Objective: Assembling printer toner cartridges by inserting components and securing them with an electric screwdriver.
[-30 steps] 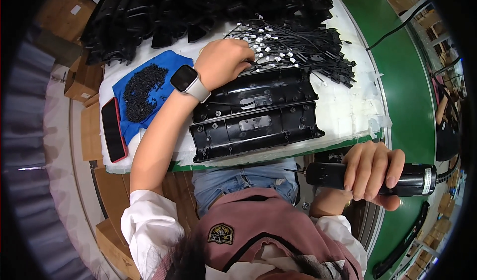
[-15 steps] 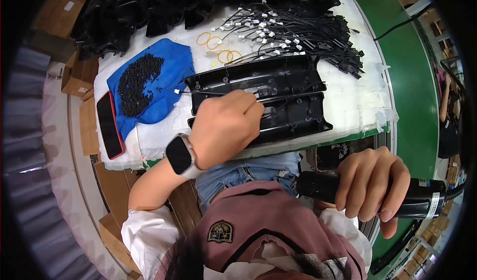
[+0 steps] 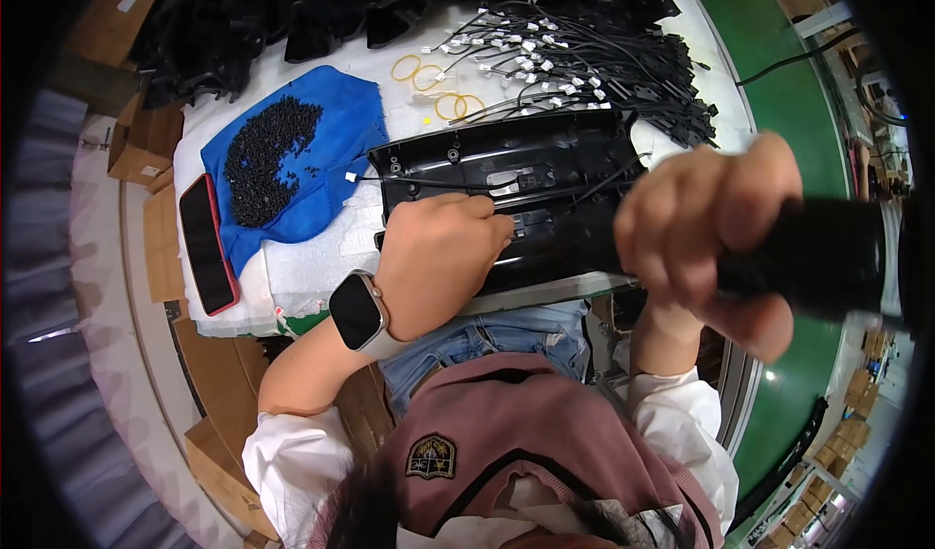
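Two black plastic shells lie side by side on the white-covered table, an upper shell (image 3: 565,145) and a lower shell (image 3: 575,242). My left hand (image 3: 443,262) rests over the lower shell with its fingers curled together; its fingertips, and anything in them, are hidden. A black cable (image 3: 429,181) with a white plug runs along the upper shell. To the right, my right hand (image 3: 711,237) is wrapped round a black electric screwdriver (image 3: 828,257), raised close to the camera and blurred. The tip of that tool cannot be made out.
Small black screws (image 3: 258,174) are heaped on a blue cloth (image 3: 341,111), beside a red-edged phone (image 3: 207,247). Yellow rubber bands (image 3: 427,77) and a pile of black cables (image 3: 623,67) lie beyond the shells. More black plastic parts (image 3: 321,3) cover the far edge.
My right hand has lifted the screwdriver up from beside my lap, toward the table and the camera. My left hand remains at the shells, its fingers slightly lower.
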A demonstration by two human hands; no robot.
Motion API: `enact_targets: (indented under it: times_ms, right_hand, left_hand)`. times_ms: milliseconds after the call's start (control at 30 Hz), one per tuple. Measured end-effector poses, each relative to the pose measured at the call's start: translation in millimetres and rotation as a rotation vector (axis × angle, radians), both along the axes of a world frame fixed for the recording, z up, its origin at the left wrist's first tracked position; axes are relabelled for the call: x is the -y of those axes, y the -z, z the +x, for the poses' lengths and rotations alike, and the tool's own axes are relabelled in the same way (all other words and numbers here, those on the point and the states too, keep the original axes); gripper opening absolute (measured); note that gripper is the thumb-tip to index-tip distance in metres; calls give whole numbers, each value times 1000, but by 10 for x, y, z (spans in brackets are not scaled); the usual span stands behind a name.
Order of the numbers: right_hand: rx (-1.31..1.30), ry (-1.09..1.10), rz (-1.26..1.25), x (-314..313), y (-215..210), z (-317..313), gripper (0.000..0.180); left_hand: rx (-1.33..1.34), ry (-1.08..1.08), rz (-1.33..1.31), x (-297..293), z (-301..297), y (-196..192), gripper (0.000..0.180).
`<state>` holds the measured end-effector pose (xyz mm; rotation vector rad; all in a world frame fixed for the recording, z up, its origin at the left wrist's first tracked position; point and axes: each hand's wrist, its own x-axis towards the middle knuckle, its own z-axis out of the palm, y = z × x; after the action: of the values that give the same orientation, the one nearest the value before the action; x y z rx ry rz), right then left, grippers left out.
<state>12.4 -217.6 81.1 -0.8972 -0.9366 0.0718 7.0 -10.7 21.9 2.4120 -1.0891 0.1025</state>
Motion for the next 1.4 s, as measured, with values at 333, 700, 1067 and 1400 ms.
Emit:
enact_targets:
  times_ms: [333,700,1067,1400]
  right_hand:
    - [-233,367,-191,-338,-12,40,45]
    - [-260,391,-269,-412,46,99,34]
    - [-158,508,-531,-470,64,80,30]
    - [-223,300,-64,-319,5,-49,44]
  left_hand:
    - [-9,-10,-78,-25,34,50,1]
    - [4,-36,-78,-36,17,29,5]
    - [-37,-18,-127,-83,53,97,3]
    - [30,-266,-375,-518,184,-118,7]
